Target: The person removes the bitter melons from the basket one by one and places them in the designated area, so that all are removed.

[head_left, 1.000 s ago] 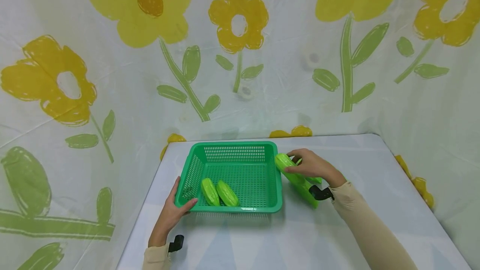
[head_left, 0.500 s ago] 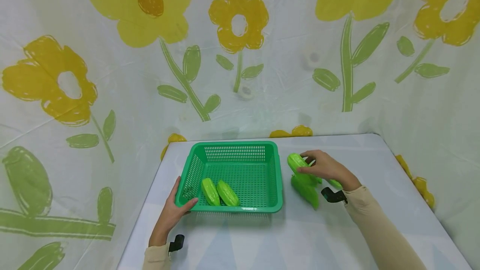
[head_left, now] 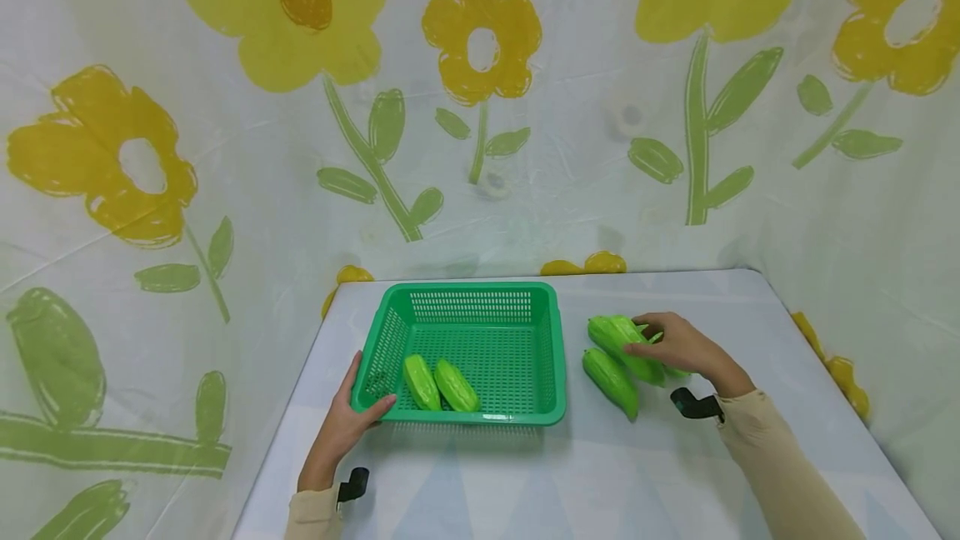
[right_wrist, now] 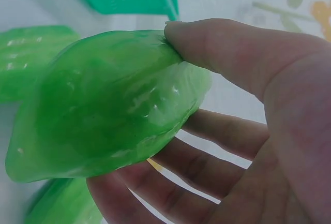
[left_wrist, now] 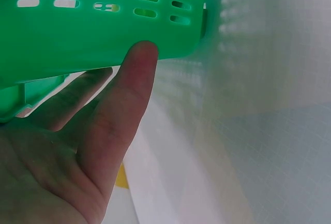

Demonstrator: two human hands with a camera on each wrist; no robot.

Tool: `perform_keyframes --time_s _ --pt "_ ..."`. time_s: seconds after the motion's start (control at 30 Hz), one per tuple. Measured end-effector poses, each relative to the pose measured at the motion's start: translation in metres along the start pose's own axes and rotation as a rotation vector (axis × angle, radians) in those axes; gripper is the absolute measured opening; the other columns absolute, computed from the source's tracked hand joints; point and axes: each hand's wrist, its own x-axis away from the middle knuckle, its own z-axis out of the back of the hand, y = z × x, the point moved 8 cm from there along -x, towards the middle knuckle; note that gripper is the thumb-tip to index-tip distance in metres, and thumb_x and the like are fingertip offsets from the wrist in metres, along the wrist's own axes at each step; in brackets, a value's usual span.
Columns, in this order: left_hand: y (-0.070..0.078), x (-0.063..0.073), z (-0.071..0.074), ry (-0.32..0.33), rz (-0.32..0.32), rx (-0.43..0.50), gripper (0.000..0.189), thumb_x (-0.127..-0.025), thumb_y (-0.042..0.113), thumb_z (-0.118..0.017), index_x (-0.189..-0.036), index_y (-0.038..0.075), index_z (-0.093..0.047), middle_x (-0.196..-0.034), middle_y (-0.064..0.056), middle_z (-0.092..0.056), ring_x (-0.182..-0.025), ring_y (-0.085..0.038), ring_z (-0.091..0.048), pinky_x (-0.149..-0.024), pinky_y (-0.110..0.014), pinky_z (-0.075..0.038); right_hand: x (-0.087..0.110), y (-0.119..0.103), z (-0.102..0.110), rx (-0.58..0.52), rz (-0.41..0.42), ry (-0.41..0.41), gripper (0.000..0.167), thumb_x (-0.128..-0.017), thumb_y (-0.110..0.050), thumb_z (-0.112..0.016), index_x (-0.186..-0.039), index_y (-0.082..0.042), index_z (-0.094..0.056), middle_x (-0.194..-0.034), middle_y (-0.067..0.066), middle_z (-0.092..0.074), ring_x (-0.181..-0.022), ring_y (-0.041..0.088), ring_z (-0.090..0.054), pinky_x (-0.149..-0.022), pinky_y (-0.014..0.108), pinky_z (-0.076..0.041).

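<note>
My right hand (head_left: 678, 344) grips a light green ribbed bitter melon (head_left: 636, 350), low among others on the table. In the right wrist view, the thumb lies on the upper side of that bitter melon (right_wrist: 108, 105) and the fingers pass beneath it. Another bitter melon (head_left: 611, 382) lies just in front and to the left. My left hand (head_left: 347, 427) touches the green plastic basket (head_left: 557, 357) at its front left corner, fingers along the left side. The left wrist view has a straight digit against the basket's slotted wall (left_wrist: 77, 38). Two bitter melons (head_left: 422, 383) lie inside the basket.
More green bitter melons lie partly hidden behind the right hand. The pale table (head_left: 525, 482) has its back edge against a curtain (head_left: 570, 190) printed with yellow flowers. A black camera mount sits at each wrist.
My right hand has moved right and toward me with the bitter melon, from beside the basket's right rim to the others on the table. My left hand and the basket stay in place.
</note>
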Motion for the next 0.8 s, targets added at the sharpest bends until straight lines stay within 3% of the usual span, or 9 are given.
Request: perform_keyframes --time_s 0.33,0.8 --pt "0.002 0.0 0.0 0.001 0.002 0.005 0.109 -0.093 0.035 -0.077 -0.168 0.029 0.001 -0.174 -0.02 -0.006 -0.148 -0.05 -0.036 -0.092 -0.05 -0.061 0.013 0.033 -0.002 -0.028 -0.061 0.004 0.074 -0.095 -0.039 -0.074 -0.143 0.012 -0.053 -0.129 0.031 -0.065 -0.116 0.043 -0.064 -0.086 0.049 -0.06" --pt "0.001 0.0 -0.001 0.003 0.006 0.02 0.109 -0.093 0.033 -0.077 -0.168 0.028 0.001 -0.174 -0.021 -0.007 -0.143 -0.05 -0.042 -0.089 -0.048 -0.062 0.028 0.061 -0.007 -0.023 -0.131 -0.008 0.077 -0.095 -0.041 -0.073 -0.143 0.015 -0.051 -0.125 0.032 -0.066 -0.114 0.043 -0.065 -0.081 0.044 -0.061"
